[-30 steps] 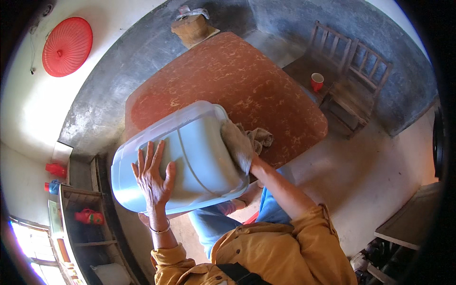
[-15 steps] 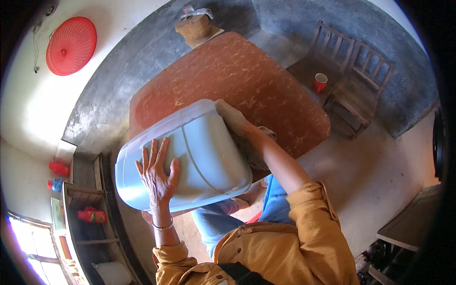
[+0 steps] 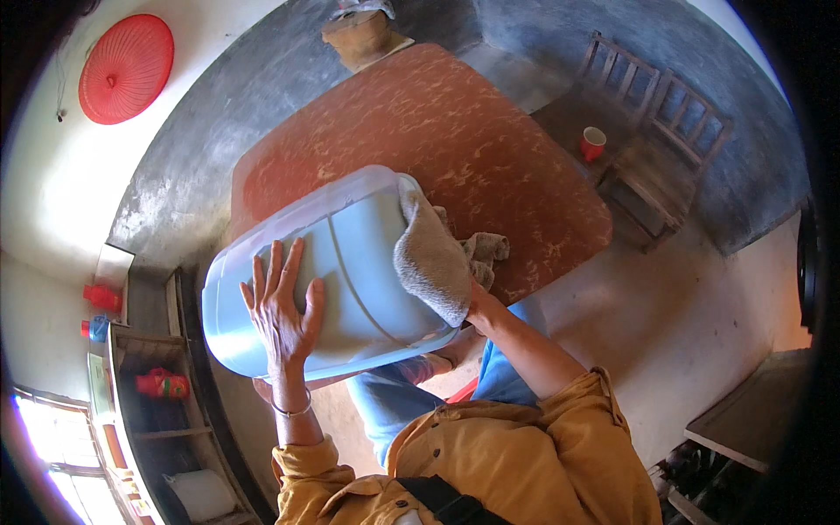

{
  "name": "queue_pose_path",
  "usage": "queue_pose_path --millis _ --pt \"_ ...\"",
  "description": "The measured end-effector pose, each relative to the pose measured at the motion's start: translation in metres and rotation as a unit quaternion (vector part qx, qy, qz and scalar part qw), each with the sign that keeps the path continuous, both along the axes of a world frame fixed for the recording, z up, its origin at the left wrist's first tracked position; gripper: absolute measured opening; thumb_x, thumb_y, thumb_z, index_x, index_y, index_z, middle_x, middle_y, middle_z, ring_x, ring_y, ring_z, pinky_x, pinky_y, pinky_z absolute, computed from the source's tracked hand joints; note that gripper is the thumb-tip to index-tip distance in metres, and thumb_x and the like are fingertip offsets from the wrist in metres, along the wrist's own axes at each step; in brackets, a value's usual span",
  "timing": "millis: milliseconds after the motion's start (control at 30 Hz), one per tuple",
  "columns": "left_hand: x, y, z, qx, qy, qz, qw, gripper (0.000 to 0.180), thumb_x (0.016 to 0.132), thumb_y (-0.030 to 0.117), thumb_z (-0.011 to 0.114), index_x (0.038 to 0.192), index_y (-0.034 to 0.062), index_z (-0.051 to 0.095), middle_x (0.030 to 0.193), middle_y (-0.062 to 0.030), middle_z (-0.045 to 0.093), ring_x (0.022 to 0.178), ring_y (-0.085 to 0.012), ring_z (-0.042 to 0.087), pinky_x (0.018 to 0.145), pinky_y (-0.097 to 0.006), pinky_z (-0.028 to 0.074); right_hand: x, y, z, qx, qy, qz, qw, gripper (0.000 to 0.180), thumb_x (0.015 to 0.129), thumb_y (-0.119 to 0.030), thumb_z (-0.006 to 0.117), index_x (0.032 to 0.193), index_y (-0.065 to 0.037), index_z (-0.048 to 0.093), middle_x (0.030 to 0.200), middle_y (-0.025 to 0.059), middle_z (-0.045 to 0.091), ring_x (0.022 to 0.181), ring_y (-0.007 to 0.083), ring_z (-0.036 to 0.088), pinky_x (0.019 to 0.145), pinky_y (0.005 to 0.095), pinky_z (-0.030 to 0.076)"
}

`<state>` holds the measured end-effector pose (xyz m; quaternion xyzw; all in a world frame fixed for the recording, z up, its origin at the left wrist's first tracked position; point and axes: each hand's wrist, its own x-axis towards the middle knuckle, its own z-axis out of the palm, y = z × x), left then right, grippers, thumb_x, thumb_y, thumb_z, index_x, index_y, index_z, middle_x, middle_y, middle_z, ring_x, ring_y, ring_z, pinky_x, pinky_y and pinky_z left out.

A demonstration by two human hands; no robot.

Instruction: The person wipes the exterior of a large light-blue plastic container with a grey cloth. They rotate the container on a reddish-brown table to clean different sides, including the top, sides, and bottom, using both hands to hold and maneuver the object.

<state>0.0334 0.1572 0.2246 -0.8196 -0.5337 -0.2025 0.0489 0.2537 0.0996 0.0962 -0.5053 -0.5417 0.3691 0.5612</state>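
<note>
A light-blue plastic storage bin with a clear band along its far edge is tilted on its side at the near edge of the red-brown table. My left hand lies flat on its broad face, fingers spread, with nothing in them. At the bin's right end, a grey-brown cloth is pressed against the corner. My right hand holds this cloth; its fingers are mostly hidden by it. A loose fold of the cloth trails to the right over the tabletop.
The marbled table stretches ahead of me. Two wooden chairs stand at the far right, with a red cup on one seat. A basket-like container sits beyond the table. Shelves stand at the left.
My right hand has slid with the cloth down the bin's right end toward me. My left hand stays flat on the bin, which has shifted slightly up and left in view.
</note>
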Motion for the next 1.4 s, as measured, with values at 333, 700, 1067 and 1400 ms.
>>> queue_pose_path --millis 333,700,1067,1400 --pt "-0.001 0.001 0.0 0.006 0.002 -0.011 1.0 0.058 0.085 0.053 0.05 0.136 0.0256 0.053 0.144 -0.0096 0.044 0.138 -0.0421 0.029 0.111 -0.062 0.01 -0.014 -0.036 -0.067 0.116 -0.254 -0.12 0.953 0.06 0.089 -0.021 0.057 0.141 -0.003 0.033 0.139 0.0187 0.04 0.129 0.0321 0.039 0.109 0.0354 0.032" --pt "-0.001 0.002 -0.003 0.007 0.005 0.003 1.0 0.056 0.085 0.05 0.052 0.135 0.0254 0.053 0.144 -0.0091 0.044 0.138 -0.0424 0.029 0.111 -0.063 0.011 0.021 0.043 -0.02 -0.064 -0.07 -0.041 0.995 0.032 0.096 -0.02 0.05 0.122 -0.002 0.049 0.118 0.0128 0.052 0.107 0.0213 0.05 0.092 0.0317 0.041" --pt "-0.002 0.002 -0.004 -0.001 -0.003 -0.01 1.0 0.055 0.084 0.045 0.053 0.136 0.0251 0.052 0.145 -0.0083 0.044 0.138 -0.0415 0.029 0.111 -0.063 0.01 -0.011 -0.034 -0.024 -0.007 -0.264 -0.003 0.965 0.055 0.09 -0.019 0.057 0.137 -0.002 0.035 0.134 0.0199 0.042 0.123 0.0335 0.041 0.108 0.0397 0.033" --pt "0.001 0.001 -0.004 0.011 -0.002 0.011 1.0 0.056 0.083 0.049 0.053 0.134 0.0261 0.054 0.144 -0.0075 0.044 0.138 -0.04 0.029 0.111 -0.063 0.01 0.003 0.007 0.053 -0.09 -0.111 -0.025 0.989 0.051 0.09 -0.019 0.058 0.134 -0.003 0.038 0.127 0.0174 0.048 0.119 0.0298 0.046 0.106 0.0358 0.035"
